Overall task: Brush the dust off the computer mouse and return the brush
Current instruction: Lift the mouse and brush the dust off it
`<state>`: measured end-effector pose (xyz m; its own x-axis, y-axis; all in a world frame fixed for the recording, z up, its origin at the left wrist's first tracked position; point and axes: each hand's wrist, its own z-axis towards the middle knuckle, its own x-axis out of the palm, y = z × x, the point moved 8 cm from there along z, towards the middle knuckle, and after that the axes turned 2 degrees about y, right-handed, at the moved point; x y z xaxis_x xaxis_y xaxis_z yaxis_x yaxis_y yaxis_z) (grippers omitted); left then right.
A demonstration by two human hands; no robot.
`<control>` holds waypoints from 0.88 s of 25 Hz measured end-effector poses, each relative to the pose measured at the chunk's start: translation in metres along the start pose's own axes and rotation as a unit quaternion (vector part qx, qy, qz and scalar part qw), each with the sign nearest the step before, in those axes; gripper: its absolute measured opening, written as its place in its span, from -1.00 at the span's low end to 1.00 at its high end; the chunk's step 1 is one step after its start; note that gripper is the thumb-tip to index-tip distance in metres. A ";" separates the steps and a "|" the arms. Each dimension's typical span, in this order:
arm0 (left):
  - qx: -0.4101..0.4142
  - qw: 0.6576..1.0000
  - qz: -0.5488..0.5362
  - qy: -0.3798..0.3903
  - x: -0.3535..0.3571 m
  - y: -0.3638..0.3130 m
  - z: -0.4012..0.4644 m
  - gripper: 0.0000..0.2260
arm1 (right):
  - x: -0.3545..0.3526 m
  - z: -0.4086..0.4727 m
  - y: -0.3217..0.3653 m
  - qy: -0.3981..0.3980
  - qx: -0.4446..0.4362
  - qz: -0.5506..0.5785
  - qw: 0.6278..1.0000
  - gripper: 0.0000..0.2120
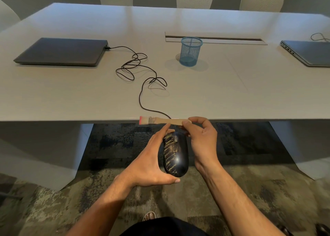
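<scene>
A black computer mouse (175,155) streaked with yellowish dust is held off the table, in front of its near edge, by my left hand (150,162), which grips its left side and back. My right hand (201,139) pinches the wooden handle of a small brush (160,120), held level just above the mouse's front. The brush's pink-tipped bristles point left and sit apart from the mouse. The mouse's black cable (142,78) runs in loops across the table to a shut dark laptop (60,51).
A blue mesh pen cup (190,51) stands at the table's middle, in front of a cable slot (232,39). A second shut laptop (309,52) lies at the right. The grey table (71,96) has white chairs behind it. Patterned carpet lies below.
</scene>
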<state>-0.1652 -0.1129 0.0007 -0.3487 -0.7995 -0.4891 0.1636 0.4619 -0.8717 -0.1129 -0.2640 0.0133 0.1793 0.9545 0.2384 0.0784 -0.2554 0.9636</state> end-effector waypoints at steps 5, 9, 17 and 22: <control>-0.005 1.000 -0.011 -0.020 -0.002 0.000 -0.001 0.23 | 0.009 -0.007 -0.012 0.024 0.043 0.010 0.999 -0.87; -0.006 1.000 -0.009 -0.027 -0.003 -0.002 0.000 0.22 | 0.013 -0.010 -0.016 0.051 0.058 0.019 0.997 -0.88; -0.009 0.999 -0.011 -0.034 -0.001 0.002 0.003 0.20 | 0.013 -0.010 -0.019 0.100 0.058 0.020 0.993 -0.87; -0.008 0.998 -0.032 -0.047 -0.003 0.005 0.007 0.20 | 0.009 -0.007 -0.020 0.122 0.068 0.065 0.988 -0.65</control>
<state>-0.1570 -0.1113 -0.0024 -0.2704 -0.8598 -0.4331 0.1277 0.4138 -0.9013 -0.1197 -0.2489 -0.0025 -0.0440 0.9164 0.3979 0.2044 -0.3816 0.9015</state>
